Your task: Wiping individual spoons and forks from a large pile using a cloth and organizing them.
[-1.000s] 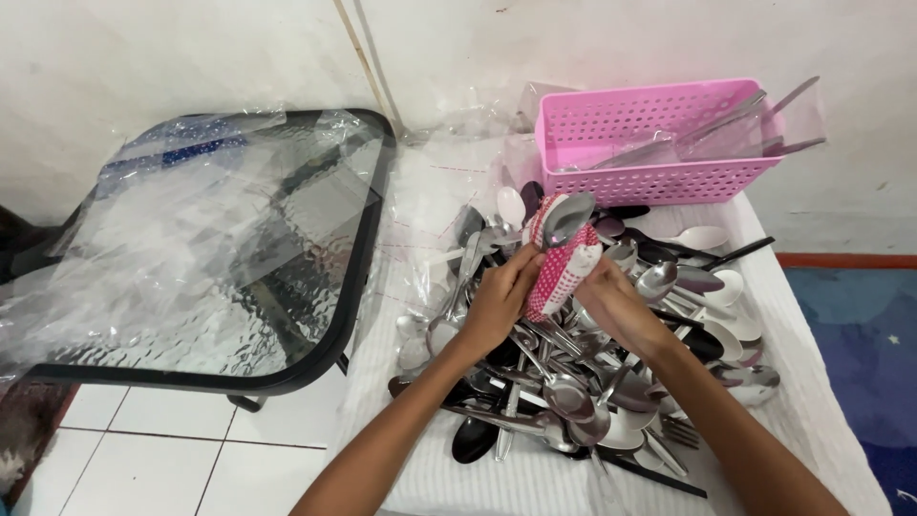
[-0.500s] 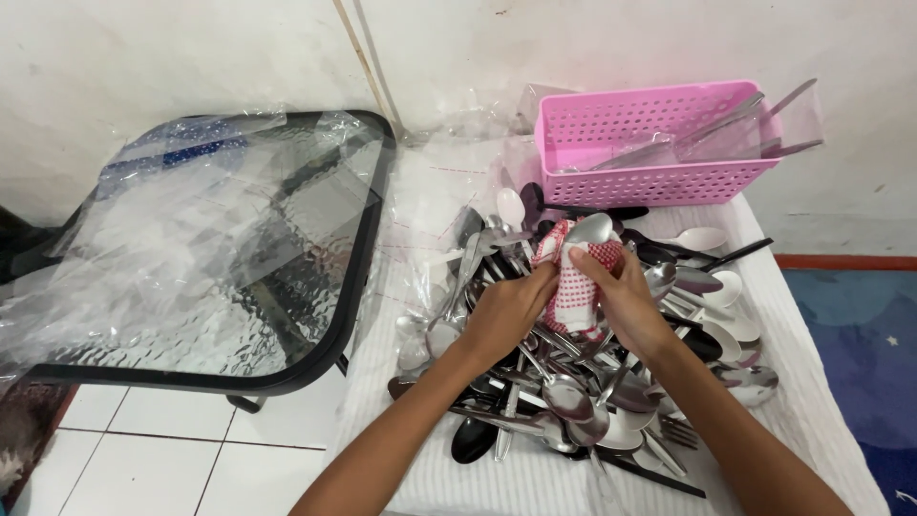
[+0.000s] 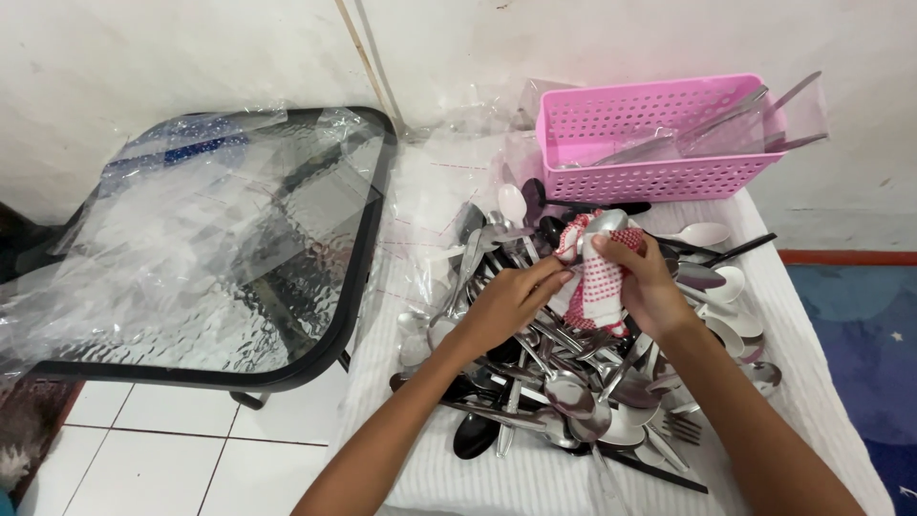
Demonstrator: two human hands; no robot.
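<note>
We have a single view, from the camera worn on the head, looking steeply down and forward over our own forearms. It sits close: our left hand (image 3: pixel 504 304) and right hand (image 3: pixel 647 287) meet near the middle of the frame, above the white cloth-covered worktop (image 3: pixel 449 473), whose near edge runs out of the bottom. The far edge meets the wall (image 3: pixel 191 57) at the top. The glass table (image 3: pixel 220 239) fills the left half; no second view overlaps.
</note>
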